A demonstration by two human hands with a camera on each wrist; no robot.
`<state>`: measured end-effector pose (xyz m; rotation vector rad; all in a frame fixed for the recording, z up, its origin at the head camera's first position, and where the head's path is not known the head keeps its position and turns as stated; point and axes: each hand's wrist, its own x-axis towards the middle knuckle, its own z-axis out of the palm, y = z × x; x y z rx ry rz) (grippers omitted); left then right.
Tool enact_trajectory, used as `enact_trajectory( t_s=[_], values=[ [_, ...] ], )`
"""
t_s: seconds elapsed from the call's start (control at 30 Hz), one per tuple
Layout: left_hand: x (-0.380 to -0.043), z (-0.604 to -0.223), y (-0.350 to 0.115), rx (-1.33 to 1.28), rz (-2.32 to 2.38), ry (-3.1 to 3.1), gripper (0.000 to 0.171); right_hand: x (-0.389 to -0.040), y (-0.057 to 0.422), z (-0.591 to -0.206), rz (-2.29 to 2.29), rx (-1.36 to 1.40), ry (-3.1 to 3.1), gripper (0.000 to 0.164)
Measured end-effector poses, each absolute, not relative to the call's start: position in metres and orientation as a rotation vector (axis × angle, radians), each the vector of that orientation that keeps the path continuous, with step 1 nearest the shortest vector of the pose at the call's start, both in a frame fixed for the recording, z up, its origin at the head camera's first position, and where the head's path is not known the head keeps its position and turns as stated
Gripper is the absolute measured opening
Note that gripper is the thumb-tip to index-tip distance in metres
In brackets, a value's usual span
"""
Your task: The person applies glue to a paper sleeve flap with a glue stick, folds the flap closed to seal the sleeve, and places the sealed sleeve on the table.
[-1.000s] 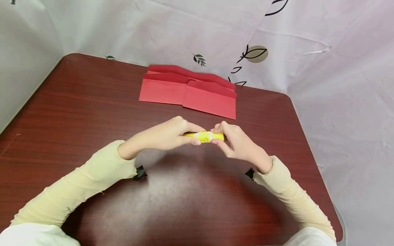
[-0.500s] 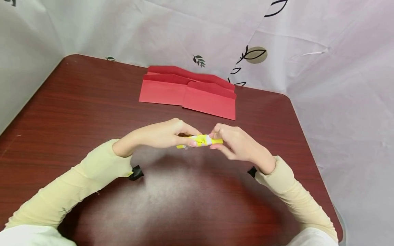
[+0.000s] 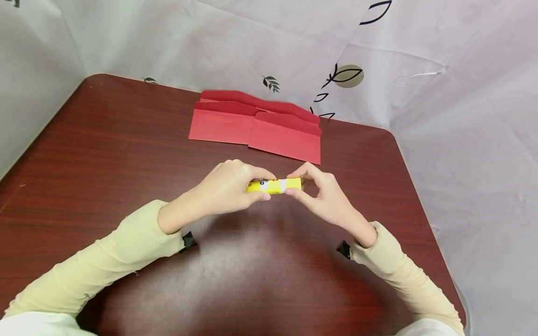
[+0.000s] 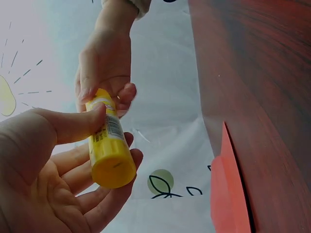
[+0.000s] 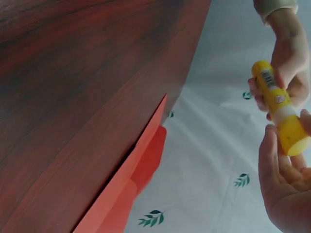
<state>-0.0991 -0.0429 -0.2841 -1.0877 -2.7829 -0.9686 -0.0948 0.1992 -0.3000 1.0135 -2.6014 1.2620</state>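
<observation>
A yellow glue stick (image 3: 274, 186) with a white band and printed label is held sideways above the table, between both hands. Its left part is gripped by my left hand (image 3: 227, 189), thumb below and fingers above in the head view. My right hand (image 3: 323, 193) pinches the yellow cap end between thumb and fingertips. The left wrist view shows the round base of the glue stick (image 4: 114, 165) toward the camera, with the left thumb across its side. From the right wrist, the cap end of the glue stick (image 5: 293, 138) sits between the right thumb and fingers.
Several red envelopes (image 3: 286, 140) with raised flaps lie overlapping near the far edge of the dark wooden table (image 3: 105, 140). A pale curtain (image 3: 210, 42) with leaf prints hangs behind and beside the table.
The glue stick tipped slightly and turned in the hands, so another side of its label shows now. Both hands shifted their hold a little. The envelopes stayed put.
</observation>
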Motion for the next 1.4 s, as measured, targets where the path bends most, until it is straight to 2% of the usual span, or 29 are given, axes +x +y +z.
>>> enact_trajectory(
  t_s=[0.37,0.63,0.8,1.07,1.2,1.4],
  values=[
    [-0.103,-0.283,-0.049,-1.202,-1.113,-2.843,0.034,-0.088,0.199,-0.292,1.369,1.030,-2.471,0.031],
    [-0.102,-0.288,-0.051,-1.091,-1.171,-2.825,0.036,-0.088,0.203,-0.290,1.474,0.991,-2.456,0.034],
    [-0.101,-0.295,-0.047,-1.047,-1.236,-2.788,0.031,-0.089,0.207,-0.289,1.505,0.957,-2.467,0.037],
    [-0.100,-0.305,-0.043,-1.001,-1.333,-2.773,0.029,-0.093,0.222,-0.289,1.519,0.780,-2.539,0.038],
    [-0.102,-0.308,-0.043,-1.011,-1.383,-2.753,0.035,-0.096,0.236,-0.289,1.357,0.739,-2.607,0.035],
    [-0.104,-0.313,-0.045,-1.021,-1.376,-2.705,0.041,-0.104,0.259,-0.296,0.865,0.606,-2.786,0.031]
  ],
)
